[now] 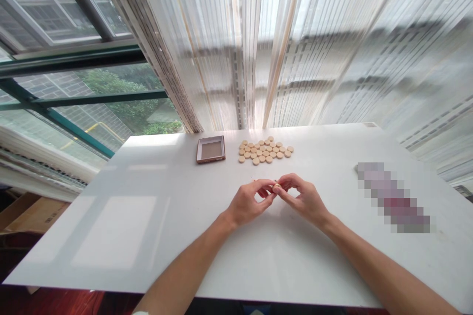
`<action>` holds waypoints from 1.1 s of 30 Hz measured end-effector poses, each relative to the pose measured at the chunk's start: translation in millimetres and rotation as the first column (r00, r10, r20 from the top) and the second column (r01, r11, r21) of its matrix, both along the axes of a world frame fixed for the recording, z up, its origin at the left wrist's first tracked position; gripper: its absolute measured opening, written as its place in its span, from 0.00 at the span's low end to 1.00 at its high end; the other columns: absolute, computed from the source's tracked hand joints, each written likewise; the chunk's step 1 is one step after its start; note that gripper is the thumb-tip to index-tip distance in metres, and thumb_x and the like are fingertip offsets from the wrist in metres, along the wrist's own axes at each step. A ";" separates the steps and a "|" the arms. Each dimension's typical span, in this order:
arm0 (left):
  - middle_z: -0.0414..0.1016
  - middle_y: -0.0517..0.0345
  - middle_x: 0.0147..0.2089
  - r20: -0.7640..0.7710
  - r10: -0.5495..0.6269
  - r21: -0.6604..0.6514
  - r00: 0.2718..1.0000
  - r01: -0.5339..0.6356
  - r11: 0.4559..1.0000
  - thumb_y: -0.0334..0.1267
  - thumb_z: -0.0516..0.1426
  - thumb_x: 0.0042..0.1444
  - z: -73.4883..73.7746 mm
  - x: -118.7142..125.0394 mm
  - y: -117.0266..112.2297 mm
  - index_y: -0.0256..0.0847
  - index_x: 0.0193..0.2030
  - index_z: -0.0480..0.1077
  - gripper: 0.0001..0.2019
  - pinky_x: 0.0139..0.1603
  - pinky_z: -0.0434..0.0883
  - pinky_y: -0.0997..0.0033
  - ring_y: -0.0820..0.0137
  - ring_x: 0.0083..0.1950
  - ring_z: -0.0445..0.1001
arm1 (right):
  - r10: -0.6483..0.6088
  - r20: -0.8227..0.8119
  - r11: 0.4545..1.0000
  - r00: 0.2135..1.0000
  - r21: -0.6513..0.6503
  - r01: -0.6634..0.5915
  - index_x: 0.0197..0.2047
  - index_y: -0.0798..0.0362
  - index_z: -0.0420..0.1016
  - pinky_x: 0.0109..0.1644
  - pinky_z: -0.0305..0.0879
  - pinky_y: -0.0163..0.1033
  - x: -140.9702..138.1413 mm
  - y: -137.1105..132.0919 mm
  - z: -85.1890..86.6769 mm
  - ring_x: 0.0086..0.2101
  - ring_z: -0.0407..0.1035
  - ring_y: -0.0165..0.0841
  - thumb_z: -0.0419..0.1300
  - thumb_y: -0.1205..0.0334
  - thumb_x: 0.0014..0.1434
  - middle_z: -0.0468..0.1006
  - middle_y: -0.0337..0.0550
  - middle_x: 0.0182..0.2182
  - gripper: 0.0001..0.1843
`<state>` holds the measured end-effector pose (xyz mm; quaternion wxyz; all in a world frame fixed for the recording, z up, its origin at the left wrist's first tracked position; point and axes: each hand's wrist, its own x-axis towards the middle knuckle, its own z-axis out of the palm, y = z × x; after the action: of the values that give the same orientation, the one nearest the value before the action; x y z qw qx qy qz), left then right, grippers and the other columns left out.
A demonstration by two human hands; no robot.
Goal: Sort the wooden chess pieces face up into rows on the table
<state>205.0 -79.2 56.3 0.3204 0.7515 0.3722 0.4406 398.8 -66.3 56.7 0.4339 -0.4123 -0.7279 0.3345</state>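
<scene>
My left hand (249, 202) and my right hand (301, 197) meet over the middle of the white table (148, 216), fingertips pinched together on one small round wooden disc (276, 186). Behind them, near the far edge, lies a flat cluster of several matching wooden discs (264, 150). A small square box (211, 149) with a brown rim and a shallow inside sits left of that cluster, and nothing shows inside it.
A pixelated oblong patch (393, 197) covers something on the table's right side. Striped sheer curtains (295, 44) hang behind the table, and a window (74, 59) with green frames is at the left. Cardboard (33, 211) lies on the floor at lower left.
</scene>
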 end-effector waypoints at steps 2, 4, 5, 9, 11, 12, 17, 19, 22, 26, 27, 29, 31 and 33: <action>0.81 0.54 0.44 -0.005 0.001 0.006 1.000 -0.001 1.000 0.36 0.59 0.61 -0.6 0.2 0.1 0.41 0.51 0.72 0.11 0.42 0.80 0.68 0.71 0.38 0.79 | -0.003 0.007 1.000 1.000 -0.007 0.003 0.39 0.50 0.73 0.33 0.75 0.39 0.0 0.0 0.6 0.31 0.76 0.35 0.60 0.50 0.64 0.80 0.43 0.31 0.11; 0.81 0.54 0.43 -0.008 0.004 0.009 1.000 -0.004 1.000 0.36 0.59 0.61 -1.8 0.2 0.3 0.41 0.51 0.72 0.12 0.41 0.80 0.69 0.71 0.38 0.79 | -0.001 0.015 1.000 1.000 -0.009 0.002 0.39 0.50 0.73 0.33 0.75 0.38 0.5 0.1 0.8 0.32 0.76 0.35 0.60 0.51 0.64 0.80 0.43 0.31 0.11; 0.81 0.55 0.43 -0.008 0.006 0.008 1.000 -0.006 1.000 0.35 0.59 0.61 -2.3 0.2 0.4 0.41 0.51 0.72 0.12 0.41 0.79 0.70 0.71 0.38 0.79 | 0.002 0.019 1.000 1.000 -0.007 -0.002 0.39 0.50 0.73 0.34 0.75 0.38 0.8 0.2 0.8 0.32 0.76 0.35 0.59 0.52 0.65 0.80 0.43 0.32 0.10; 0.81 0.55 0.43 0.010 0.007 -0.008 1.000 -0.007 1.000 0.35 0.60 0.61 -2.5 0.0 0.5 0.40 0.51 0.72 0.12 0.42 0.79 0.70 0.72 0.38 0.80 | 0.010 0.027 1.000 1.000 -0.001 -0.010 0.40 0.50 0.73 0.35 0.75 0.39 2.2 0.3 0.9 0.32 0.76 0.35 0.58 0.53 0.66 0.80 0.43 0.33 0.09; 0.81 0.55 0.43 0.023 0.011 -0.017 1.000 -0.010 1.000 0.36 0.60 0.61 -2.0 0.1 0.7 0.40 0.51 0.72 0.12 0.42 0.80 0.70 0.71 0.38 0.80 | 0.016 0.024 1.000 1.000 0.000 -0.016 0.42 0.50 0.74 0.36 0.75 0.39 2.6 0.1 1.3 0.33 0.77 0.36 0.57 0.54 0.66 0.81 0.44 0.34 0.09; 0.81 0.54 0.43 0.027 0.016 -0.022 1.000 -0.015 1.000 0.37 0.60 0.61 -1.8 0.1 0.9 0.40 0.51 0.72 0.12 0.42 0.80 0.70 0.71 0.38 0.80 | 0.022 0.021 1.000 1.000 0.003 -0.022 0.43 0.49 0.74 0.38 0.75 0.40 2.7 0.1 1.7 0.33 0.77 0.36 0.57 0.54 0.66 0.81 0.44 0.34 0.09; 0.81 0.53 0.43 0.043 0.037 -0.044 0.998 -0.035 0.998 0.39 0.60 0.61 -2.2 0.4 2.1 0.40 0.51 0.72 0.13 0.41 0.80 0.70 0.71 0.37 0.80 | 0.063 0.002 0.998 0.998 0.017 -0.063 0.45 0.49 0.73 0.41 0.76 0.42 2.5 -0.2 4.1 0.34 0.78 0.36 0.57 0.56 0.66 0.81 0.44 0.37 0.09; 0.81 0.54 0.43 0.052 0.035 -0.052 0.998 -0.033 0.998 0.38 0.60 0.61 -2.3 0.3 2.3 0.40 0.51 0.72 0.13 0.41 0.79 0.71 0.71 0.37 0.80 | 0.073 -0.001 0.997 0.997 0.017 -0.073 0.46 0.49 0.73 0.42 0.76 0.42 2.6 -0.3 4.4 0.34 0.78 0.36 0.57 0.57 0.65 0.81 0.44 0.37 0.09; 0.81 0.54 0.43 0.060 0.031 -0.070 0.998 -0.027 0.997 0.38 0.60 0.61 -1.6 0.1 2.2 0.40 0.52 0.72 0.13 0.41 0.79 0.71 0.71 0.37 0.80 | 0.082 -0.002 0.996 0.997 0.018 -0.082 0.48 0.49 0.72 0.43 0.76 0.42 3.0 -0.4 3.9 0.36 0.78 0.37 0.57 0.58 0.65 0.81 0.44 0.39 0.09; 0.81 0.54 0.42 0.067 0.026 -0.106 0.997 -0.019 0.994 0.38 0.60 0.61 -0.6 -0.2 2.0 0.40 0.52 0.71 0.14 0.42 0.80 0.70 0.70 0.38 0.81 | 0.096 -0.006 0.995 0.995 0.019 -0.096 0.49 0.49 0.72 0.45 0.76 0.43 2.8 -0.7 3.2 0.38 0.77 0.37 0.59 0.59 0.64 0.81 0.45 0.41 0.11; 0.81 0.54 0.42 0.067 0.026 -0.108 0.997 -0.019 0.994 0.38 0.60 0.61 -0.7 -0.2 1.9 0.40 0.52 0.71 0.14 0.42 0.80 0.70 0.70 0.38 0.81 | 0.095 -0.007 0.995 0.995 0.017 -0.095 0.49 0.49 0.72 0.45 0.76 0.43 2.5 -0.8 3.3 0.38 0.77 0.37 0.59 0.59 0.64 0.81 0.45 0.41 0.11; 0.81 0.55 0.41 0.060 0.028 -0.094 0.998 -0.023 0.995 0.38 0.60 0.61 -1.1 0.0 1.6 0.40 0.52 0.72 0.13 0.41 0.80 0.71 0.70 0.38 0.81 | 0.083 -0.005 0.996 0.996 0.010 -0.083 0.48 0.49 0.72 0.44 0.76 0.43 1.7 -0.9 3.6 0.37 0.77 0.36 0.60 0.58 0.64 0.81 0.45 0.40 0.10; 0.81 0.55 0.41 0.045 0.027 -0.068 0.999 -0.024 0.997 0.37 0.60 0.61 -1.6 0.2 1.1 0.41 0.51 0.72 0.12 0.41 0.80 0.71 0.71 0.37 0.80 | 0.057 0.005 0.998 0.998 -0.010 -0.057 0.45 0.49 0.72 0.40 0.77 0.41 1.0 -1.0 4.0 0.35 0.77 0.36 0.60 0.56 0.64 0.81 0.44 0.37 0.09; 0.81 0.56 0.42 0.021 0.017 -0.043 1.000 -0.016 0.999 0.36 0.60 0.61 -1.7 0.5 0.5 0.41 0.51 0.72 0.12 0.42 0.79 0.71 0.71 0.38 0.80 | 0.026 0.017 0.999 1.000 -0.030 -0.026 0.42 0.50 0.73 0.35 0.76 0.38 0.6 -1.0 4.4 0.33 0.77 0.35 0.61 0.55 0.64 0.81 0.43 0.33 0.08</action>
<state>205.4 -78.7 54.6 0.3366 0.7366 0.3842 0.4434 399.4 -67.4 61.0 0.4168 -0.4121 -0.7320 0.3474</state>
